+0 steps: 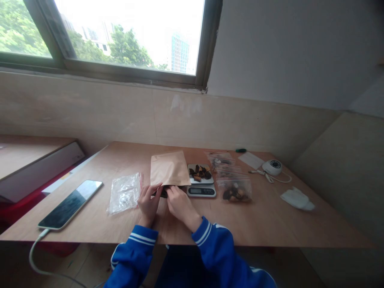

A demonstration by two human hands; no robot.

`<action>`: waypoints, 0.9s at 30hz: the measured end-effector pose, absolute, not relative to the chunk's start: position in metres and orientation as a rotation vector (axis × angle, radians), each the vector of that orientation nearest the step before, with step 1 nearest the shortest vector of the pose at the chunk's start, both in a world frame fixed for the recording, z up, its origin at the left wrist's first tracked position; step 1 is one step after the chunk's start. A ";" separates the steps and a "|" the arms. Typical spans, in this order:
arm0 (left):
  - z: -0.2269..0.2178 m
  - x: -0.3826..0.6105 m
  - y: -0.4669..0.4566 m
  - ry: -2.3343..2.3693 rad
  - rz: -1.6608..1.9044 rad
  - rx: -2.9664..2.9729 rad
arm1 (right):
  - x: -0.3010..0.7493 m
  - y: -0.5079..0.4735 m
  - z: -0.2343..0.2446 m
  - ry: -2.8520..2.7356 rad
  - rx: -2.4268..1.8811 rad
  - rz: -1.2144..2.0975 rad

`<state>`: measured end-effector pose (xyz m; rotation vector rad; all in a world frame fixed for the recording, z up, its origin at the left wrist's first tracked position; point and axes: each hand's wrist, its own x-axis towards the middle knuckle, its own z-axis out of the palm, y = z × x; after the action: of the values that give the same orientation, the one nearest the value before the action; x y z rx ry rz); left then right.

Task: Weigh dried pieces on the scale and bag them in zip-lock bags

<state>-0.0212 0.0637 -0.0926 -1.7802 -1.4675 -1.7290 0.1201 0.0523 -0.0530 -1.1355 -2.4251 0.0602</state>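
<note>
A tan paper pouch [169,168] stands tilted on the wooden table [264,224], its lower edge pinched from both sides. My left hand [148,203] grips the pouch's bottom left, fingers curled. My right hand [180,203] grips its bottom right, fingers closed on the edge. A dark object shows between my fingertips under the pouch; I cannot make out what it is. Just right of the pouch sits a small digital scale [201,184] with dark dried pieces [200,172] piled on its pan.
An empty clear zip bag [124,193] lies left of my hands, and a phone [71,204] on a white cable lies further left. Filled clear bags [234,189] sit right of the scale. A white round device [272,167], a white card and crumpled tissue [297,199] lie at the right.
</note>
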 end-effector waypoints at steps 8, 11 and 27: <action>-0.097 -0.021 0.064 -1.454 -1.663 -1.826 | 0.100 0.064 -0.065 -2.424 -1.353 0.076; -0.096 -0.021 0.063 -1.428 -1.671 -1.828 | 0.098 0.066 -0.065 -2.437 -1.362 0.118; -0.095 -0.021 0.064 -1.454 -1.679 -1.773 | 0.120 0.053 -0.062 -2.177 -1.115 0.488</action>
<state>-0.0209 0.0642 -0.0953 -1.7726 -1.4538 -1.6795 0.1197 0.0529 -0.0620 -1.1146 -2.1770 0.4882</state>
